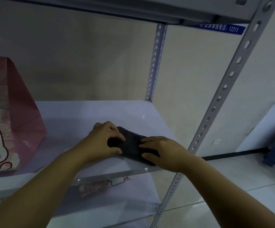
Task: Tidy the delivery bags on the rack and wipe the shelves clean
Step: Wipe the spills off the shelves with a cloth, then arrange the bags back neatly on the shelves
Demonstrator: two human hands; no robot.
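Shelf (84,116) wiping looked midway at best: left hand (104,140) gripped the dark cloth (131,145), right hand (163,152) pressed flat on it. Pink bag (10,112) stood left, second bag (104,185) lay below, probably unsorted.

A cloth (131,146) lies at the front right corner of the shelf (87,112); a bag (10,112) stands left, a second bag (104,183) on the lower shelf (117,201).

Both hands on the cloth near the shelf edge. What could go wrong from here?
1. The dark cloth lies at the front right corner of the shelf; an outward sweep could drag it off the edge.
2. A wipe leftward could nudge the upright pink bag, which might tip.
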